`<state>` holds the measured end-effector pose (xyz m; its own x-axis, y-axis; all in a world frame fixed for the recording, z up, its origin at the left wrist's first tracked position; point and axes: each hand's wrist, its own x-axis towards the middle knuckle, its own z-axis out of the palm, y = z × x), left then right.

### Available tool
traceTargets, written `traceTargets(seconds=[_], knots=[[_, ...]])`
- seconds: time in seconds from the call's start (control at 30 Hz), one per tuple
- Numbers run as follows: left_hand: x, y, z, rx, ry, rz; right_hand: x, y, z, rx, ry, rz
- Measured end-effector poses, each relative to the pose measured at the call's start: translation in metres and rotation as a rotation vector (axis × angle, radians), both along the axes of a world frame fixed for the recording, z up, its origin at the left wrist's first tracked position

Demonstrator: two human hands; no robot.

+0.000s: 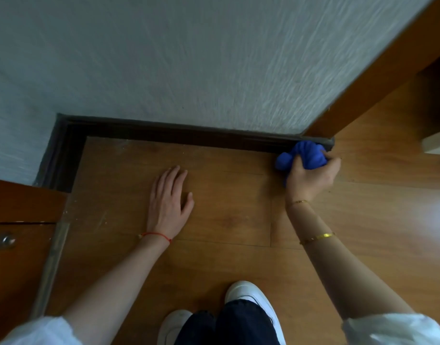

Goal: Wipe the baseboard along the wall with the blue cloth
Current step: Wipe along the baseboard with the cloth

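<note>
A dark baseboard [179, 134] runs along the foot of the textured white wall [189, 58] and turns a corner at the left. My right hand [311, 176] is shut on a bunched blue cloth [304, 155], which presses against the baseboard's right end beside the wooden door frame. My left hand [170, 200] lies flat on the wooden floor, fingers spread, holding nothing, a short way in front of the baseboard.
A wooden door frame [378, 78] rises at the right of the wall. A wooden cabinet or door with a metal knob [6, 241] stands at the left. My white shoes [248, 298] rest on the wood floor [238, 220] at the bottom centre.
</note>
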<state>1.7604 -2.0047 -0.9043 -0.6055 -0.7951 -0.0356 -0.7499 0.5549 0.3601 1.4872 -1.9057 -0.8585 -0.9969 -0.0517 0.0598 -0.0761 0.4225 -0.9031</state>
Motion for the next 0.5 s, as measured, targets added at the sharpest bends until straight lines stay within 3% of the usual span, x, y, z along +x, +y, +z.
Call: traceTargets(seconds=[0.13,0.23,0.4,0.5], knots=[[0.005,0.002,0.001,-0.012,0.011,-0.013,0.042,-0.031,-0.004,0.009,-0.046,0.215],[0.013,0.0,0.0,-0.013,0.004,0.001,0.046,-0.035,-0.003,0.004,-0.051,0.249],[0.024,-0.006,0.0,0.002,-0.02,0.067,0.012,-0.008,0.001,-0.023,-0.026,0.046],[0.032,-0.008,0.001,0.004,-0.016,0.126,0.012,-0.01,0.002,-0.04,-0.036,0.031]])
